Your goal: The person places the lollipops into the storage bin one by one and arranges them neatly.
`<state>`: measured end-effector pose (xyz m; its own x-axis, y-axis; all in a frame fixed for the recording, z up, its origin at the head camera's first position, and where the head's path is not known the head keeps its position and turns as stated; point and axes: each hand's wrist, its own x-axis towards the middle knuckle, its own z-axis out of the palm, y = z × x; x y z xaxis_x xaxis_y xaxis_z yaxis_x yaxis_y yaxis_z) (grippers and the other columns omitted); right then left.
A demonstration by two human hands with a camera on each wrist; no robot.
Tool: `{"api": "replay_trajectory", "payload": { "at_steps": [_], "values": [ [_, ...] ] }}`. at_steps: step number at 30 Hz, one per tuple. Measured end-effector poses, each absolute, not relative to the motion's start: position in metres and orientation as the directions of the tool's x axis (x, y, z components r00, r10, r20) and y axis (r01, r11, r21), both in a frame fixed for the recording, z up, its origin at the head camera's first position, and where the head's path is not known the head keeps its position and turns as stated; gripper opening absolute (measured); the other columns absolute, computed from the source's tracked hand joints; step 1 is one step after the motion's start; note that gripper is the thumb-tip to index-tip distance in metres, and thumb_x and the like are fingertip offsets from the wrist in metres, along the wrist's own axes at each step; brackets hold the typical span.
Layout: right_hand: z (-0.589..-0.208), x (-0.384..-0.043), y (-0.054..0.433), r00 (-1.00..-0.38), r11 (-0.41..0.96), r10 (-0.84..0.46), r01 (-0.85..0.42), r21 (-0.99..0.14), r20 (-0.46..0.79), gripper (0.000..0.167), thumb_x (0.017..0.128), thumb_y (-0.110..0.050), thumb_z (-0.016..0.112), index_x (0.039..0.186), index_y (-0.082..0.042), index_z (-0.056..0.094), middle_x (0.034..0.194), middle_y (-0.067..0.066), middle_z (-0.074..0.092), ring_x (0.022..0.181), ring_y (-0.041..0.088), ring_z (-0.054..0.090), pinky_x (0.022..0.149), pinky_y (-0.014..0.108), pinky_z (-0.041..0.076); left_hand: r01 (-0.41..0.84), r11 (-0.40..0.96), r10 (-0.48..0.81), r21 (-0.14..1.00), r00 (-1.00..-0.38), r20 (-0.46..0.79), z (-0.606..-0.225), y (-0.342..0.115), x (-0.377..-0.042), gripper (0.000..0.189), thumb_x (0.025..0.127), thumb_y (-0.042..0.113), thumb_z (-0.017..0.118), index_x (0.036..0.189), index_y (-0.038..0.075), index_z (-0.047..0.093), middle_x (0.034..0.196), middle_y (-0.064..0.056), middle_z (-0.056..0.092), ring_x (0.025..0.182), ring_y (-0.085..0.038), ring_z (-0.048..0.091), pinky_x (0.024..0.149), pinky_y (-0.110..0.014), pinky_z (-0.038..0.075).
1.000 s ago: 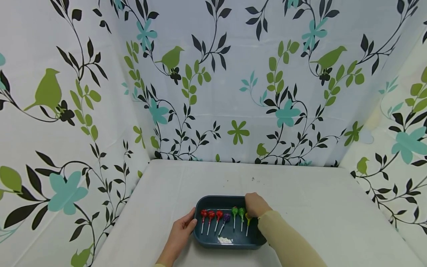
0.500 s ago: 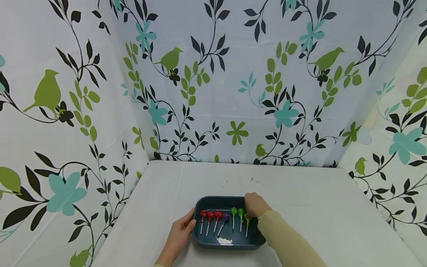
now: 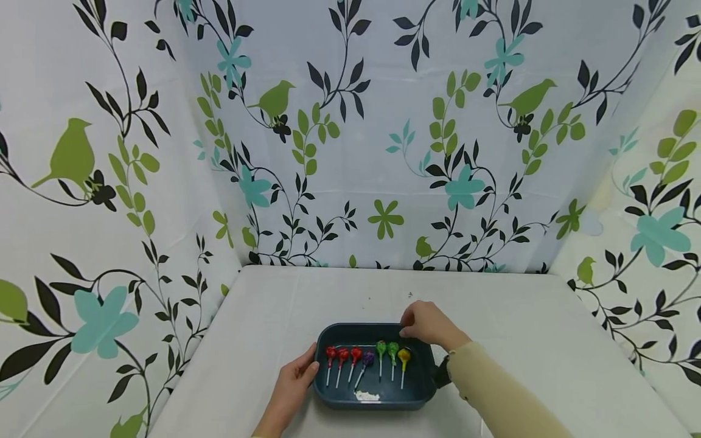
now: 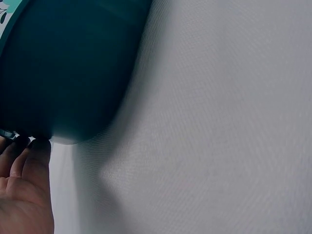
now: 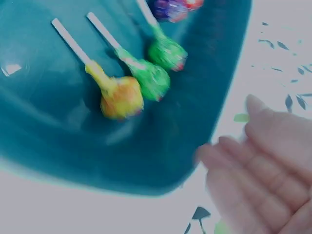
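Observation:
A dark teal tray (image 3: 421, 386) stands on the white table and holds a row of lollipops. From left to right lie three red lollipops (image 3: 342, 354), a purple lollipop (image 3: 367, 359), two green lollipops (image 3: 393, 349) and a yellow lollipop (image 3: 404, 356), sticks toward the person. My left hand (image 3: 292, 378) grips the tray's left side, thumb at the rim; in the left wrist view its fingers (image 4: 36, 163) touch the outer wall. Over the tray's far right corner is my right hand (image 3: 429, 323), its fingers loosely bent with nothing between them, beside the yellow lollipop (image 5: 122, 97).
A white patch (image 3: 367, 396) shows on the tray floor near the front; I cannot tell what it is. The white table (image 3: 274, 304) is bounded by patterned cloth (image 3: 339, 152) at the back and sides. Small dark specks (image 3: 410, 294) mark the tabletop behind the tray.
My right hand has let go of the yellow lollipop and risen up and right, uncovering its yellow head. My left hand keeps its grip on the tray. The head view has shifted slightly.

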<state>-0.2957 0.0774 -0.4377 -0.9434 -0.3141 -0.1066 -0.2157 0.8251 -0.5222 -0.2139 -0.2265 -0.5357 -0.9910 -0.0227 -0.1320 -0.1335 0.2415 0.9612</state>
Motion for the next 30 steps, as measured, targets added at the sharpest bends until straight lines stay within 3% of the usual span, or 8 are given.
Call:
{"api": "replay_trajectory", "payload": {
  "at_steps": [4,8,16,23,30],
  "values": [
    [-0.435,-0.288,0.120,-0.952,0.731,-0.306,-0.236,-0.640,0.001,0.023,0.093,-0.011,0.074,0.114,-0.001,0.074,0.107,0.011,0.077,0.097,0.023,0.073,0.085,0.041,0.064,-0.139,0.241,-0.023,0.961,-0.990,-0.137,-0.536,-0.225,-0.215,0.048,0.106,0.010,0.054,0.151,-0.001,0.045,0.158,-0.020,0.040,0.149,-0.041,0.036,0.112,-0.047,0.044],
    [-0.440,-0.275,0.174,-0.974,0.711,-0.213,-0.208,-0.672,0.076,0.030,0.097,-0.014,0.069,0.123,0.001,0.070,0.118,0.019,0.074,0.107,0.032,0.073,0.090,0.045,0.064,-0.138,0.250,-0.021,0.958,-0.990,-0.137,-0.536,-0.224,-0.215,0.048,0.106,0.010,0.054,0.151,-0.001,0.045,0.158,-0.020,0.041,0.149,-0.041,0.036,0.112,-0.048,0.044],
    [-0.457,-0.251,0.259,-0.997,0.751,-0.059,-0.075,-0.656,0.047,0.040,0.101,-0.022,0.065,0.130,0.005,0.065,0.127,0.025,0.069,0.113,0.039,0.070,0.090,0.049,0.063,-0.130,0.284,-0.047,0.950,-0.991,-0.122,-0.534,-0.225,-0.213,0.047,0.105,0.011,0.055,0.151,0.001,0.047,0.157,-0.020,0.043,0.148,-0.040,0.038,0.113,-0.048,0.042],
    [-0.470,-0.237,0.284,-1.000,0.748,-0.008,0.009,-0.664,-0.023,0.043,0.100,-0.022,0.066,0.131,0.007,0.063,0.126,0.026,0.070,0.111,0.038,0.071,0.086,0.042,0.064,-0.124,0.278,-0.037,0.953,-0.992,-0.118,-0.533,-0.225,-0.212,0.048,0.105,0.011,0.056,0.151,0.000,0.046,0.157,-0.020,0.042,0.148,-0.041,0.037,0.112,-0.048,0.043],
    [-0.497,-0.226,0.272,-0.998,0.714,0.002,0.043,-0.699,-0.060,0.038,0.097,-0.016,0.069,0.127,0.007,0.066,0.122,0.024,0.072,0.108,0.035,0.073,0.081,0.036,0.065,-0.139,0.266,-0.040,0.954,-0.990,-0.134,-0.535,-0.226,-0.214,0.048,0.106,0.011,0.055,0.151,-0.001,0.044,0.158,-0.020,0.040,0.149,-0.040,0.035,0.111,-0.047,0.042]
  ]
}}
